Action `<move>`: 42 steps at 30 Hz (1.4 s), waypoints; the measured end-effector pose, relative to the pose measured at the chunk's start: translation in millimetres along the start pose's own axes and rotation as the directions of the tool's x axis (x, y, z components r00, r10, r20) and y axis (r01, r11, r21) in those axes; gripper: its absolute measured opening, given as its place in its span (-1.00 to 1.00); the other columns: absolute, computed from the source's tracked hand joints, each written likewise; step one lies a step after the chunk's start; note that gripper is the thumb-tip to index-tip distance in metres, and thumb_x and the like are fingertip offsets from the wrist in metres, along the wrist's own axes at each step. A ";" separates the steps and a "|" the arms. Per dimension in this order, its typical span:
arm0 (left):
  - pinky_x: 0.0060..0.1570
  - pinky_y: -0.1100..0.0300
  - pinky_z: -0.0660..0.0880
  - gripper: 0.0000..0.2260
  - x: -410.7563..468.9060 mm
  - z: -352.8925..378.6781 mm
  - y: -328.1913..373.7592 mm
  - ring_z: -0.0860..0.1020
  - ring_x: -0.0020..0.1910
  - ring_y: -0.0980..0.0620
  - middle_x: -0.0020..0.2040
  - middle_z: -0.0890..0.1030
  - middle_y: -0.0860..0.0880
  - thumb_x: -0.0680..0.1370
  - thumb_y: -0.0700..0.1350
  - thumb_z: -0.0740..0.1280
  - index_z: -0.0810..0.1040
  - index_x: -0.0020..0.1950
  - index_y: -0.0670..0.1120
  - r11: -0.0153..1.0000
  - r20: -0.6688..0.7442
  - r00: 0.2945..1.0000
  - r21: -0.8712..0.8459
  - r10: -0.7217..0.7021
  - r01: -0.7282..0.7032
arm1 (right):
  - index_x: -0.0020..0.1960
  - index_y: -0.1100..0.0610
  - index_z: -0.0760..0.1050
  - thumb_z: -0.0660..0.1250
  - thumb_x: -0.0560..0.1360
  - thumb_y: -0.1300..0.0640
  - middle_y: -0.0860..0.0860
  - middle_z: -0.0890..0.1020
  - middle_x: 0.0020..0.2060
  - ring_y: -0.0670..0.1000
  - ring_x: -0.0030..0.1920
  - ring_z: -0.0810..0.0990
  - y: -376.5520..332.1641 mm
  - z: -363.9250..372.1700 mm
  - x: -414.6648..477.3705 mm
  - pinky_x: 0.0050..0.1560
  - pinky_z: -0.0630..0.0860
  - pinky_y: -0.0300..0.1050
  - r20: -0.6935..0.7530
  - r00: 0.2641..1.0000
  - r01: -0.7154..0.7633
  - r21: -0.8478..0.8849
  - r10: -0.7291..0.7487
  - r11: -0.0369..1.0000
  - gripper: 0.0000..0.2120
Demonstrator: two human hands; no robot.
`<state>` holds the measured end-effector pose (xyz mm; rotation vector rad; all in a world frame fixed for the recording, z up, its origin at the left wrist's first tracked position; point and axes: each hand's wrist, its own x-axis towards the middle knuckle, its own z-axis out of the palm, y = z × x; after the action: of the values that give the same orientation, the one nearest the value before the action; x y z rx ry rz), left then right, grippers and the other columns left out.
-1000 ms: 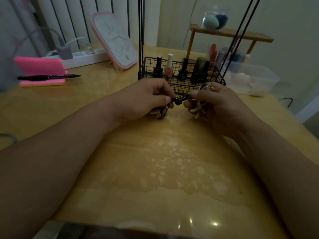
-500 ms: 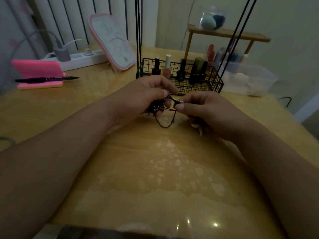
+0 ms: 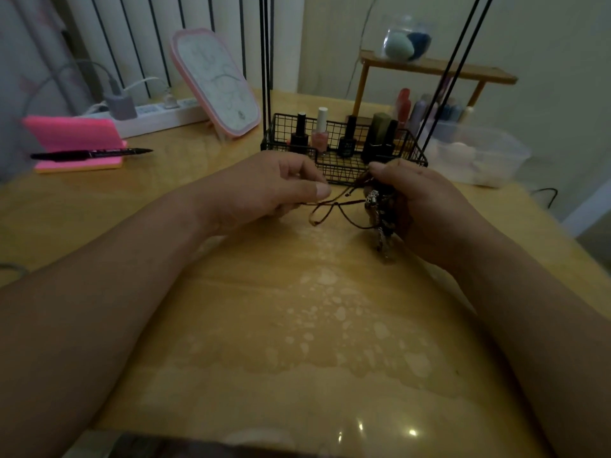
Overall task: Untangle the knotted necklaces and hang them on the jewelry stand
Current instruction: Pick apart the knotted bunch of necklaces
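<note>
Just in front of the wire basket, the left hand pinches a thin cord of the tangled necklaces while the right hand clutches their knotted bundle; light, limp and snag-prone, they seem best held beside the knot.

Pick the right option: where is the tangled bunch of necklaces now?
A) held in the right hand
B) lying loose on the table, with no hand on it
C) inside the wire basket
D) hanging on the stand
A: the right hand grips the bunch of necklaces, while the left hand pinches one thin cord that runs out from it.
</note>
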<state>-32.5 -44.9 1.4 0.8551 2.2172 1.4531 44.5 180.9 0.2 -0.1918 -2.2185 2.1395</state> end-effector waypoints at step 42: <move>-0.34 0.22 0.35 -0.81 5.0 -10.7 9.5 0.25 -0.46 0.12 -0.39 0.26 0.06 0.67 -0.13 0.20 0.43 -0.15 -0.04 0.626 -0.057 0.994 -0.772 0.095 -0.105 | 0.14 0.12 0.59 0.25 0.69 -0.05 -0.04 0.68 -0.16 -0.06 -0.27 0.57 -4.9 3.2 -3.5 -0.20 0.50 -0.15 0.007 0.999 0.044 -0.106 -0.044 0.993 -0.73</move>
<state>-39.8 -46.3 14.6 0.6436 1.2769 2.1985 47.3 177.2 5.2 -0.1410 -2.3179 2.0038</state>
